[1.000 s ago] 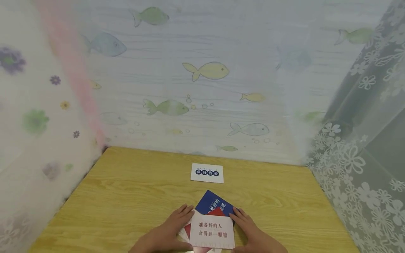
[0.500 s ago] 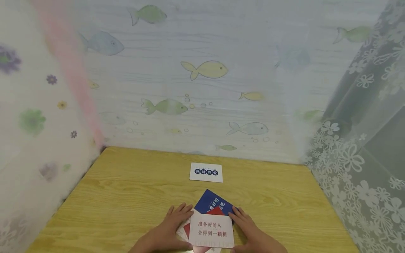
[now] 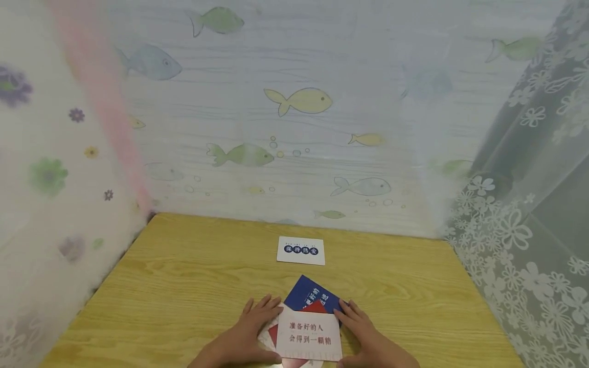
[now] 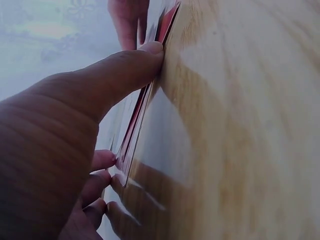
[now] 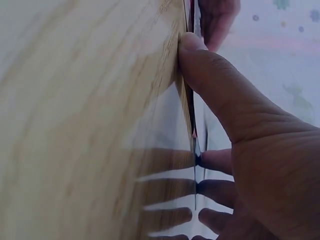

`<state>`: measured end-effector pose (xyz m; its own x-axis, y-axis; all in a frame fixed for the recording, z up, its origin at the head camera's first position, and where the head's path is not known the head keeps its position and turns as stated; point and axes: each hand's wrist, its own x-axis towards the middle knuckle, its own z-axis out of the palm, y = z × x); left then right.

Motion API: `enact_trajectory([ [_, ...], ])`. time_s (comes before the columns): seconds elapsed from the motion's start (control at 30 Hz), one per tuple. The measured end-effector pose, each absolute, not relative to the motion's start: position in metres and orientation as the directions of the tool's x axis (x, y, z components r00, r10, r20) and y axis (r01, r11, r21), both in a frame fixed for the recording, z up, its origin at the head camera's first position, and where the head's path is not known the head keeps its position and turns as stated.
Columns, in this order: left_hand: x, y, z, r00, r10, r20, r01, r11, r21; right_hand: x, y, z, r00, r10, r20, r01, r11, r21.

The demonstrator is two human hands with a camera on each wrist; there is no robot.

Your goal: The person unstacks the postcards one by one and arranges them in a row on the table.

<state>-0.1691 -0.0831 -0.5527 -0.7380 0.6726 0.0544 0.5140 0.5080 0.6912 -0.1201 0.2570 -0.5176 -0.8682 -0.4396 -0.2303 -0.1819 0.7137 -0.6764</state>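
The white card with red writing (image 3: 309,332) lies face up at the near side of the wood-grain table (image 3: 184,286), topmost on a loose, uneven pile, with its two lines of characters facing the person. Just beyond it a blue card (image 3: 300,293) with white characters juts out at a slant, and the tip of a red card (image 3: 315,306) shows between the two. More red and pale edges poke out past its left side and below its near edge; how many cards lie underneath cannot be told. The left hand (image 3: 241,337) is at the white card's left, spread wide, fingers along the far left part of the pile and thumb by the near left corner. The right hand (image 3: 365,335) mirrors it at the right, also wide, its fingertips at the blue card's right corner and its thumb by the near right corner. Both wrist views show the thumbs laid straight against the pile's thin edge, low by the tabletop; how firmly either hand presses cannot be told. Well beyond the white card, a second white card with blue circles (image 3: 301,258) lies flat. Farther back hangs a fish-printed cloth (image 3: 276,128), with a flower-printed cloth (image 3: 55,220) to the left and white floral lace (image 3: 513,235) to the right.
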Motion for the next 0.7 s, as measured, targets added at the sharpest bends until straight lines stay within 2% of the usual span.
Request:
enact_trajectory([
  [0.2, -0.1676, -0.0837, -0.5521, -0.741, 0.664, 0.099, 0.526, 0.483, 0.7, -0.1194, 0.2572, -0.5199, -0.876, -0.424, -0.229, -0.18, 0.728, -0.662],
  [0.4, -0.1673, -0.0834, -0.55, -0.738, 0.669, 0.092, 0.53, 0.49, 0.692, -0.1196, 0.2574, -0.5194, -0.88, -0.418, -0.225, -0.186, 0.74, -0.646],
  [0.7, -0.1685, -0.0836, -0.5513, -0.736, 0.662, 0.139, 0.567, 0.491, 0.661, -0.1201, 0.2564, -0.5183, -0.899, -0.403, -0.172, -0.23, 0.768, -0.597],
])
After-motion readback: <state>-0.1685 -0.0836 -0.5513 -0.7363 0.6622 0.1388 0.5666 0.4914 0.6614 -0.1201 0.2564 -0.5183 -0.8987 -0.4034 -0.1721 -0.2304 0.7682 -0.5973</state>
